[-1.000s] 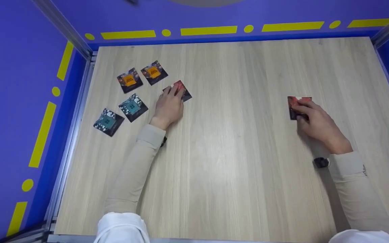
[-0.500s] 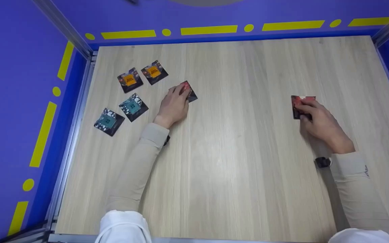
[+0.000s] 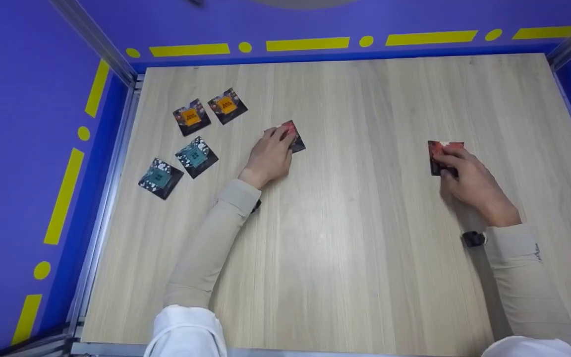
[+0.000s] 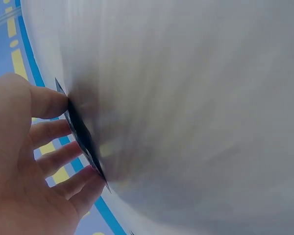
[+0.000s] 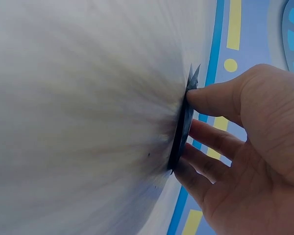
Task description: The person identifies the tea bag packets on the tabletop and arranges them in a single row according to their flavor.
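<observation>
Beneath you spreads the pale counter [image 3: 360,238]. Head view: your left forearm [image 3: 208,243] slants inward, left hand [image 3: 268,156] gripping the left red packet [image 3: 297,142], left of centre, skewed, red end away-left; your right hand [image 3: 475,182] pinches the right red packet [image 3: 434,165], squared, red end away. Left wrist: packet edge-on, aslant. Right wrist: edge-on, steeper.

Beige sleeves [image 3: 211,253] show beneath white outer cuffs [image 3: 186,332], with black wrist devices [image 3: 474,239].

Tabletop [image 3: 345,248] shows smooth wood grain, faintly glossy. Post [image 3: 93,39] is dull metal; sleeves [image 3: 208,248] are matt cloth. Packets [image 3: 197,156] look smooth (paper or plastic, cannot tell).
</observation>
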The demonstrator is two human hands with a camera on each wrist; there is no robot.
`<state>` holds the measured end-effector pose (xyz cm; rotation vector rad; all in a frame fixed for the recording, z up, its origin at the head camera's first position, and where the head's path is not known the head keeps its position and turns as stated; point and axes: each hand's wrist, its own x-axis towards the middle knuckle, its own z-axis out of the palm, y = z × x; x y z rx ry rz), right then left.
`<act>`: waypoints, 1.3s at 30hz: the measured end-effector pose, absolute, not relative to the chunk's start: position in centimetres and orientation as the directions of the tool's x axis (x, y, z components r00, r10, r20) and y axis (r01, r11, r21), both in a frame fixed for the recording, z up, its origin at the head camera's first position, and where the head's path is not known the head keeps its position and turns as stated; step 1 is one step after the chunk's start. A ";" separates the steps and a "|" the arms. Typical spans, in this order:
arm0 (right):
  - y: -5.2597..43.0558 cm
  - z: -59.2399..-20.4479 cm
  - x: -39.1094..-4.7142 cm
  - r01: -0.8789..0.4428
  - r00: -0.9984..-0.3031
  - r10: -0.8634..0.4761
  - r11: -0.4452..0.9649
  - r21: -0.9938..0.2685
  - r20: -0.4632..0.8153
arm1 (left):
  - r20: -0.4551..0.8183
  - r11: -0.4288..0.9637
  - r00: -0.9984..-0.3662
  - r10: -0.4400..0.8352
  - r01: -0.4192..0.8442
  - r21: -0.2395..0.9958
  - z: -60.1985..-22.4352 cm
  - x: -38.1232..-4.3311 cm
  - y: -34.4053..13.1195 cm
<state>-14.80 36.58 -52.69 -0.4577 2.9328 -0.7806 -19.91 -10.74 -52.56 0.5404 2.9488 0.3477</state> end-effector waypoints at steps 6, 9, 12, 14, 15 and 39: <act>36.5 -52.6 -14.8 -0.276 -0.951 -0.309 0.825 -0.493 0.015 | -0.075 0.901 -0.915 0.396 0.371 0.224 -52.6 -19.9 -9.1; 36.5 -52.6 -14.9 -0.280 -0.950 -0.311 0.825 -0.490 0.019 | -0.069 0.893 -0.907 0.415 0.392 0.220 -52.5 -19.9 -8.3; 36.5 -52.6 -14.9 -0.275 -0.952 -0.307 0.828 -0.489 0.015 | -0.068 0.887 -0.900 0.430 0.408 0.216 -52.5 -19.9 -7.4; 36.5 -52.6 -14.9 -0.271 -0.953 -0.303 0.830 -0.487 0.012 | -0.065 0.883 -0.895 0.441 0.419 0.212 -52.6 -19.9 -6.8; 36.5 -52.6 -14.9 -0.269 -0.953 -0.303 0.831 -0.486 0.010 | -0.064 0.881 -0.893 0.445 0.424 0.212 -52.6 -19.9 -6.6; 36.3 -52.6 -14.8 -0.244 -0.959 -0.283 0.840 -0.484 -0.007 | -0.100 0.863 -0.861 0.499 0.483 0.149 -52.8 -19.4 -0.9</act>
